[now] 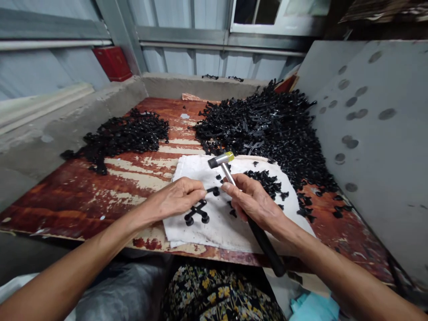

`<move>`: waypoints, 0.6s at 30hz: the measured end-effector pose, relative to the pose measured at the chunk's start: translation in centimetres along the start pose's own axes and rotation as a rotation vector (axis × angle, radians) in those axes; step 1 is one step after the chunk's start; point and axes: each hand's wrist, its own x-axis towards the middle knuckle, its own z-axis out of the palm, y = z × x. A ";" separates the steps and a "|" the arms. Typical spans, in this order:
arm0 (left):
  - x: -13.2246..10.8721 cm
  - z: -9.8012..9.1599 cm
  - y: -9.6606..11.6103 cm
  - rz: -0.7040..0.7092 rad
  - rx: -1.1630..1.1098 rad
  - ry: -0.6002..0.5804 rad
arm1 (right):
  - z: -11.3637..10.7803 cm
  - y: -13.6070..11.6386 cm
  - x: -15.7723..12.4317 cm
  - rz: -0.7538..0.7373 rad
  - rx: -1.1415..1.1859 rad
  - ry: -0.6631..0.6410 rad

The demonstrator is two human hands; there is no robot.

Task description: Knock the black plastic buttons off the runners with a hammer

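Note:
My left hand (182,196) is closed, pinching a small black arm-like part (213,191) that sticks out past its fingertips over a folded white cloth (214,234). Wrapped round a two-faced mallet (221,159) is my right hand (256,200); one face is black, the other yellow, and the dark handle runs back below the palm. Just under my left hand lies a black X-shaped part (197,213) with round feet. Small black suction-cup-like pieces (265,182) are heaped on the cloth, right of the mallet, with a few loose ones between the hands.
A large pile of black parts (257,125) covers the back right of the worn red-brown table (67,191). Another pile (130,133) sits at the left. A pale spotted panel (368,133) borders the right side. A red box (113,64) stands on the concrete ledge.

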 end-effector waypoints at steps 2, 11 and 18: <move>-0.4 0.4 1.1 0.023 0.030 -0.001 | 0.3 0.0 -0.2 0.104 0.134 -0.058; -1.9 0.9 1.8 -0.174 -0.049 0.309 | 0.8 0.0 -1.5 0.116 0.343 0.152; -0.6 1.9 2.0 -0.125 -0.144 0.261 | 1.4 0.3 -2.1 0.033 0.286 0.108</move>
